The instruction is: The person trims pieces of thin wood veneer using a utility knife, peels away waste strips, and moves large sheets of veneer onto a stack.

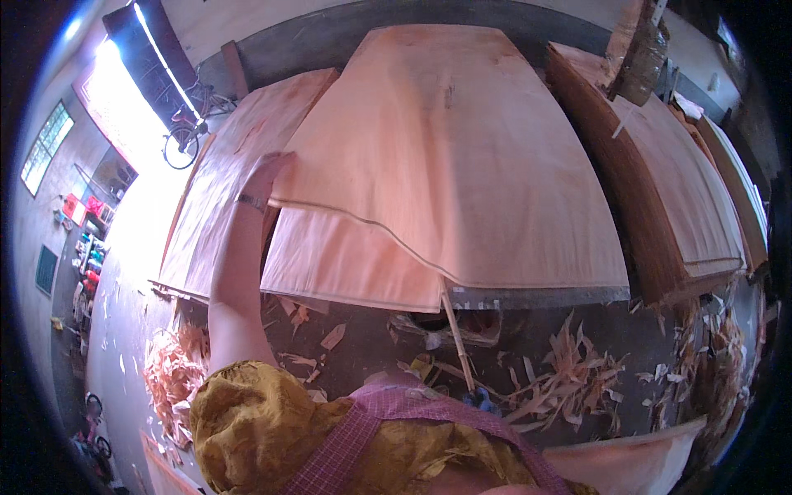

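Observation:
My left arm stretches forward, and my left hand [279, 169], with a band at the wrist, grips the left edge of a thin wood veneer sheet [363, 157] near its front corner. This sheet lies over a wide stack, and its front edge runs slantwise, lifted and wavy, down toward the middle. Below it shows another pale sheet [355, 260]. A thin wooden stick [456, 334] leans from the stack's front edge toward a small blue thing [480, 401] that I cannot make out. My right hand does not show.
Veneer stacks stand at left [223, 165] and right [652, 173], close to the middle one. Heaps of veneer scraps [569, 375] and shavings [176, 371] litter the floor. A bicycle [183, 142] stands by the bright doorway. Another sheet [635, 462] lies at lower right.

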Available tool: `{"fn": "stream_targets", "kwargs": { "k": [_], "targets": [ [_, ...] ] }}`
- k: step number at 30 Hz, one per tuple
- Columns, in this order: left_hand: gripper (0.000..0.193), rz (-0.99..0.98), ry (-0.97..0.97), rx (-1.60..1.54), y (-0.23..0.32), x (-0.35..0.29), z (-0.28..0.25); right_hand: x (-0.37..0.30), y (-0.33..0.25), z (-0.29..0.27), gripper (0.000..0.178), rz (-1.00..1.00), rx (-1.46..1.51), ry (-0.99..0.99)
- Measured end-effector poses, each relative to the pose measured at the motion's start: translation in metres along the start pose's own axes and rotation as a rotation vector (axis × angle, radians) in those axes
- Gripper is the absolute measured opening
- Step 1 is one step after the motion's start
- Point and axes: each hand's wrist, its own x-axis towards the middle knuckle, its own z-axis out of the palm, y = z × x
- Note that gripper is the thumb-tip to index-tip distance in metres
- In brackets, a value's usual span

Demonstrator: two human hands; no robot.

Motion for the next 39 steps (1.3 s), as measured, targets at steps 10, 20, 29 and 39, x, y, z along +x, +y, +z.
{"fn": "stream_targets", "kwargs": {
  "k": [10,20,29,39],
  "targets": [
    [0.033,-0.422,0.080,0.168,-0.137,-0.064,-0.047,-0.017,-0.278,-0.037,0.054,-0.278,-0.046,0.346],
    [0.024,-0.511,0.147,0.200,-0.131,-0.084,-0.034,0.131,-0.372,-0.076,0.042,-0.141,0.779,-0.044],
    [0.035,-0.475,-0.030,0.076,-0.051,-0.061,0.304,0.185,-0.327,-0.379,0.029,-0.030,1.027,-0.232],
    [0.038,-0.403,-0.174,0.104,0.065,-0.024,0.681,0.219,-0.251,-0.743,0.023,-0.041,1.082,-0.142]
  ]
}}
